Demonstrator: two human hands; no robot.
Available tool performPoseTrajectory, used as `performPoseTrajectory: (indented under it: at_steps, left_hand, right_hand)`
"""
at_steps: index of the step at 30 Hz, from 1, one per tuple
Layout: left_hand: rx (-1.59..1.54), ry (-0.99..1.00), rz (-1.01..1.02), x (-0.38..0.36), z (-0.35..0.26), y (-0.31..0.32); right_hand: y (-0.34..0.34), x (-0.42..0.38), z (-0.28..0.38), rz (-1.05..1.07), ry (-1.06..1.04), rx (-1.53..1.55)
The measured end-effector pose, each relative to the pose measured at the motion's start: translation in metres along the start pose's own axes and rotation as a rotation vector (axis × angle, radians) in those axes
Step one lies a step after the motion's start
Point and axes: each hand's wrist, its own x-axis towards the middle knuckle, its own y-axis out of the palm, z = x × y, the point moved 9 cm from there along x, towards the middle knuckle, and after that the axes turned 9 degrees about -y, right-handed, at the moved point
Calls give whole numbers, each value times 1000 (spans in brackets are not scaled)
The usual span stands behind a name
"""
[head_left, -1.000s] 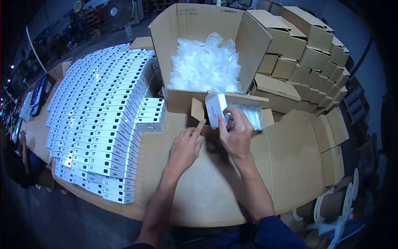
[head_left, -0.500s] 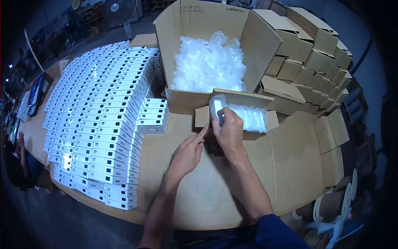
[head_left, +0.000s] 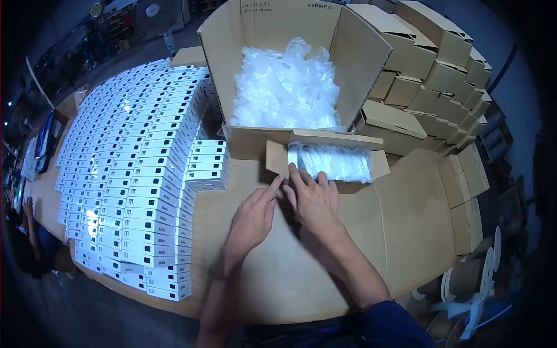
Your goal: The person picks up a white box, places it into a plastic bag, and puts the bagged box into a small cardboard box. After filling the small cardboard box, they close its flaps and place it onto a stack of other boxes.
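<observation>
Far to the left of the small brown box (head_left: pixel 380 166) is a huge pile of white boxes (head_left: pixel 127 174). A little white stack (head_left: pixel 208 162) stands closer, also on its left.

My left hand (head_left: pixel 253 216) is by the near left corner of the small brown box. Its pointing finger sticks out toward that corner, and I see nothing in its grip. I can't tell if the fingertip touches.

Right behind the small brown box sits a big box (head_left: pixel 360 64) with a heap of clear, crinkly bags (head_left: pixel 287 87) in it.

My right hand (head_left: pixel 316 203) is at the front of the small brown box, fingers spread, not squeezing. Its fingertips reach the wrapped packs (head_left: pixel 342 162), near their left end. I can't tell how hard they push. The packs stand in a row inside the small brown box, straight ahead of my hands. The row's long way goes left to right, and my right hand is the nearer one.

More brown boxes (head_left: pixel 429 69) are piled behind and to the right of the small brown box.
</observation>
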Motion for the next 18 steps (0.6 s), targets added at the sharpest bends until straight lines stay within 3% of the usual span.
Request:
performPoseTrajectory:
  at_steps: [3, 7, 10, 11, 14, 18]
  left_hand:
    - [-69, 2, -42, -16, -15, -21]
    - [182, 125, -322, -44, -7, -68]
    - [304, 34, -456, -47, 5, -97]
    - [338, -8, -449, -46, 8, -99]
    - [431, 7, -476, -38, 22, -95]
    - [440, -10, -448, -36, 38, -88]
  right_hand:
    - [-8, 0, 1, -40, -27, 40]
    - [-60, -11, 9, -541, -12, 311]
    - [-32, -4, 45, -379, -60, 746]
    - [-21, 8, 64, -352, -172, 842]
    - [30, 36, 89, -134, -226, 868]
    - [49, 58, 97, -38, -255, 792]
